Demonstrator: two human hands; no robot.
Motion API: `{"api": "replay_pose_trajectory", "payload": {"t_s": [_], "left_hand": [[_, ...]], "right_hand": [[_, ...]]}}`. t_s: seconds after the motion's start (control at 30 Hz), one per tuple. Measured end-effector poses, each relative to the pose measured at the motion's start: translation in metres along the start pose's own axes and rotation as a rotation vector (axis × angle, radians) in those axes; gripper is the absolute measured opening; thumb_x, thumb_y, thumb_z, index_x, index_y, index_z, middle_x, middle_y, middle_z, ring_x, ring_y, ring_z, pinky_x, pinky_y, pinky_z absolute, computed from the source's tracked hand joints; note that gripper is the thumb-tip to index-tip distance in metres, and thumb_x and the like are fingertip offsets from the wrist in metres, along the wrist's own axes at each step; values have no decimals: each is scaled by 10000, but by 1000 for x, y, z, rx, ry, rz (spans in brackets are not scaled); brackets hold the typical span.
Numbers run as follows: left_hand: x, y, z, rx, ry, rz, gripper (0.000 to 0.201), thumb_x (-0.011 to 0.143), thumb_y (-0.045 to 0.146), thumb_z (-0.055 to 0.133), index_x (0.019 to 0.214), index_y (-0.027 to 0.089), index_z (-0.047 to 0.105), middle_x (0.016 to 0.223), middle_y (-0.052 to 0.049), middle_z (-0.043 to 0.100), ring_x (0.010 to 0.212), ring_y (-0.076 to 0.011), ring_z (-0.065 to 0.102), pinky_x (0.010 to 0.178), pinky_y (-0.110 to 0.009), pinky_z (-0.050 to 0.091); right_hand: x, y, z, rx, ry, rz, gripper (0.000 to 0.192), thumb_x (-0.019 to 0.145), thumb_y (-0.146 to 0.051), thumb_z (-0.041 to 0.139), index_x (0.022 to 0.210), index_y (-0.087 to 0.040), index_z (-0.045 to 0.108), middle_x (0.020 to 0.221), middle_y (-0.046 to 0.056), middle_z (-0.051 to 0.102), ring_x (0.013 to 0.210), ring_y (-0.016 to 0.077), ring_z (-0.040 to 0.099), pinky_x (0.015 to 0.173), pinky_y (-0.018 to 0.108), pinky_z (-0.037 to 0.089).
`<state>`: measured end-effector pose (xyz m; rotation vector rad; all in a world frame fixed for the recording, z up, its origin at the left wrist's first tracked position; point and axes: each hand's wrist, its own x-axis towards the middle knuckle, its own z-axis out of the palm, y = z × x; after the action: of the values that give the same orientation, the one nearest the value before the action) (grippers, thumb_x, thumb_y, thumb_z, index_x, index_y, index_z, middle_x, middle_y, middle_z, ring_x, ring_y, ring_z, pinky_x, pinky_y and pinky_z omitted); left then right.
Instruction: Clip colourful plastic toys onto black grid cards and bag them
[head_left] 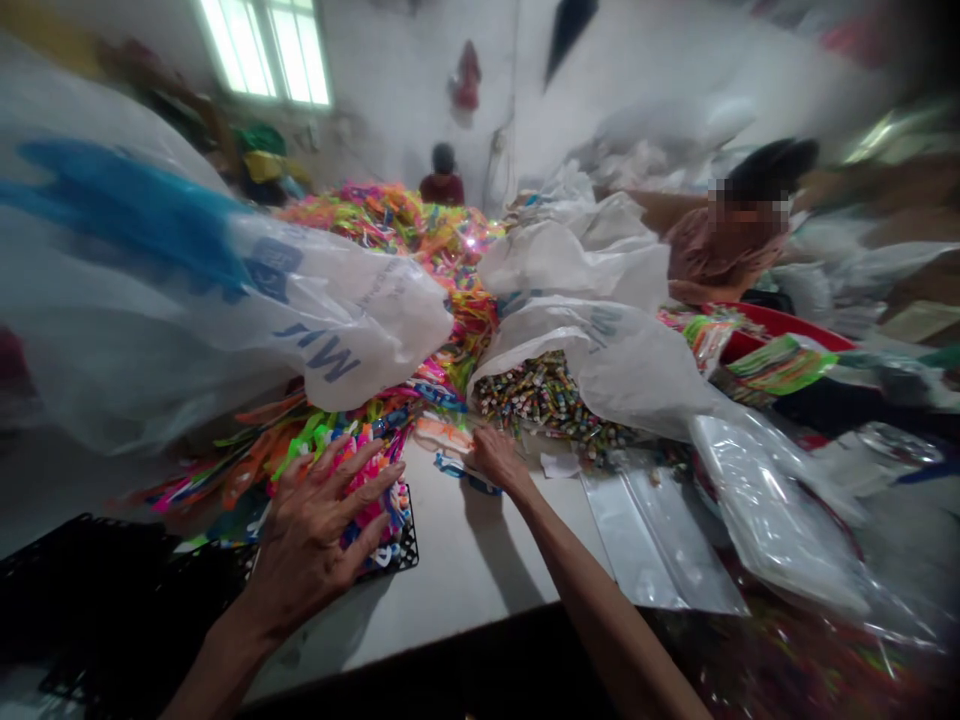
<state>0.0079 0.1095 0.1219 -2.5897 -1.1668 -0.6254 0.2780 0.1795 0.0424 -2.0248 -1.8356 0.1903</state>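
Observation:
My left hand (319,515) lies spread, fingers apart, over a heap of bright plastic pieces (367,480) in pink, blue and white. These fill a black plastic basket (409,530) with a lattice wall. Farther right, my right hand (496,455) is closed at the far side of the white table (457,570). Peach-coloured pieces (442,434) and blue-and-white pieces (450,464) lie against its fingers. What its fingertips hold, if anything, is hidden.
A large white bag (360,310) bulges at the left. Another white bag (630,350) spills small multicoloured pieces (540,395). Clear plastic bags (660,535) lie at the right. Behind rises a colourful heap (390,215). One person (727,240) sits at the right, another (442,178) at the back.

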Motion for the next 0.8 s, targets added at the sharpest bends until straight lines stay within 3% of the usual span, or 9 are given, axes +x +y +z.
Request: {"api": "replay_pose_trajectory", "payload": {"t_s": [0.13,0.23,0.3,0.4,0.53,0.67,0.8], "left_hand": [[2,3,-1,-4,24,1,457,869,353,503,1323,328,464,1374,-39,499,1299,-283,414,1075,-524,263],[3,4,-3,-21,24,-2,437,873,361,500,1309,344,476,1350,-22,525,1300,-272,415,1070,-514,278],[4,5,-4,-35,8,-9,427,878,366,490,1305,357,478,1319,-12,554,1287,-262,432,1076,-507,277],[4,5,-5,-60,-26,-28,428,885,351,482,1312,366,469,1299,-1,570,1282,-251,441,1080,-485,284],[4,6,-5,-96,-48,-51,451,892,338,478,1339,379,430,1302,18,569,1279,-235,446,1071,-453,314],[4,7,-5,-104,-38,-55,458,892,325,481,1341,388,420,1302,30,567,1272,-228,454,1060,-432,337],[3,6,-5,-91,-43,-46,443,894,361,484,1334,373,435,1289,16,578,1277,-236,448,1057,-434,338]], "right_hand": [[-30,4,-9,57,-106,-48,77,832,-160,532,784,-155,594,717,7,595,646,118,512,575,215,314],[-55,-2,-8,313,-143,-77,131,827,-218,551,932,-166,608,733,-5,619,642,115,530,592,204,354],[-70,-10,-1,525,-155,-53,183,786,-196,567,960,-166,615,727,-9,612,630,113,525,598,205,378],[-87,-22,17,772,-192,22,116,742,-197,571,844,-159,609,691,-17,565,601,109,512,564,204,389],[-98,-36,41,993,-260,105,125,737,-260,583,807,-167,538,645,-37,519,568,119,538,537,211,415],[-98,-51,47,974,-253,55,151,778,-301,566,729,-174,501,640,-22,524,608,134,547,547,212,412],[-100,-66,37,669,-184,-113,147,845,-280,510,744,-173,528,715,6,569,680,145,536,598,216,384]]}}
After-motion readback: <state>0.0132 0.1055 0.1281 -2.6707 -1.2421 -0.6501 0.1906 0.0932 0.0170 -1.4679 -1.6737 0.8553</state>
